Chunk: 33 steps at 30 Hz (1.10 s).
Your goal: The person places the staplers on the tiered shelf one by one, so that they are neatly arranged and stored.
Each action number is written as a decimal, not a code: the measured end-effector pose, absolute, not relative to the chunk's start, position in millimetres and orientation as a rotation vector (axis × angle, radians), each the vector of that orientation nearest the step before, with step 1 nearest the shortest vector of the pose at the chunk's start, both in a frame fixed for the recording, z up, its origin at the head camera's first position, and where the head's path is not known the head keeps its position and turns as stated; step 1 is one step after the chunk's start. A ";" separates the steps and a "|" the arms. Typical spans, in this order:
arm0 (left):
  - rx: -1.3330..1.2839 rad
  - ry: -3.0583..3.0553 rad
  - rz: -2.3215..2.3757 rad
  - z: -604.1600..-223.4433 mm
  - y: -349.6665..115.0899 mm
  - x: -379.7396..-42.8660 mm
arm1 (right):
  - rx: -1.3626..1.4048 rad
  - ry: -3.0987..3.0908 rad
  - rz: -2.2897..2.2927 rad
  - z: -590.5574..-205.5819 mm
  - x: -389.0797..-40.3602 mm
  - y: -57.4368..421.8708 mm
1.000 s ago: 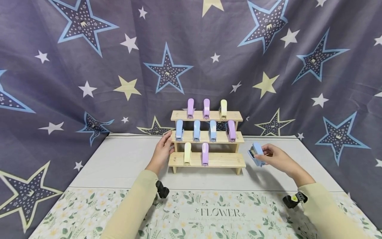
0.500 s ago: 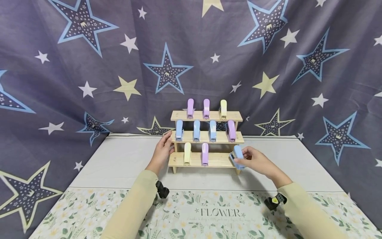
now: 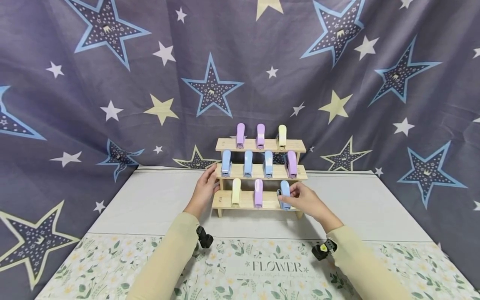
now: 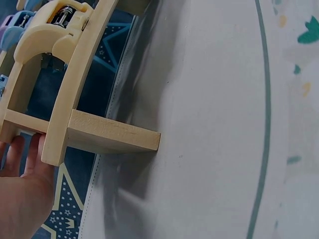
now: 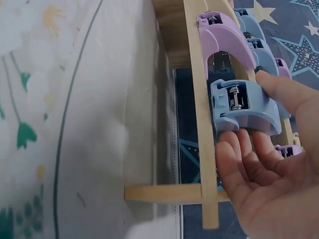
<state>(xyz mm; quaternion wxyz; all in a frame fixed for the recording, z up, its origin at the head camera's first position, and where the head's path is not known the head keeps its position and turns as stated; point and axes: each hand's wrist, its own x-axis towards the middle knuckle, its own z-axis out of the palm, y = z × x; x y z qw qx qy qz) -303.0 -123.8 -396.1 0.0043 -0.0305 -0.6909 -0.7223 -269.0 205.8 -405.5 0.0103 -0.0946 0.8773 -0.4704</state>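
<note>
My right hand [image 3: 305,201] pinches a light blue stapler [image 3: 284,195] between thumb and fingers, at the right part of the lowest shelf of a wooden three-tier stand [image 3: 271,200]. In the right wrist view this stapler [image 5: 246,107] is close to the shelf board; contact is hard to tell. A purple stapler [image 3: 258,193] and a pale yellow stapler [image 3: 236,192] stand to its left on that shelf. My left hand [image 3: 203,189] holds the stand's left end by the middle shelf. Its fingers [image 4: 32,157] reach behind the wood in the left wrist view.
On the middle shelf stand several blue staplers [image 3: 248,163] and a purple one [image 3: 291,164]. The top shelf bears two purple staplers [image 3: 241,136] and a yellow one [image 3: 282,137]. A star-patterned curtain [image 3: 210,33] hangs behind the white and floral tabletop [image 3: 168,196].
My right hand has carried the blue stapler leftward from beside the stand to the right part of the lowest shelf. The left hand has stayed at the stand's left end.
</note>
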 end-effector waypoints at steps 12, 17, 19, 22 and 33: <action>-0.086 -2.134 -2.280 -410.8 -127.9 -315.7 | -0.241 2.797 -1.428 -406.3 -273.7 194.2; -0.099 -2.124 -2.259 -422.4 -128.9 -324.1 | -0.215 2.787 -1.427 -406.0 -274.1 193.6; -0.102 -2.132 -2.239 -424.0 -128.4 -324.9 | -0.204 2.772 -1.438 -406.1 -273.8 194.4; -0.102 -2.135 -2.224 -424.3 -127.2 -324.6 | -0.209 2.759 -1.439 -405.7 -272.7 196.9; -0.097 -2.136 -2.202 -425.3 -125.4 -324.6 | -0.279 2.851 -1.402 -405.5 -267.6 227.3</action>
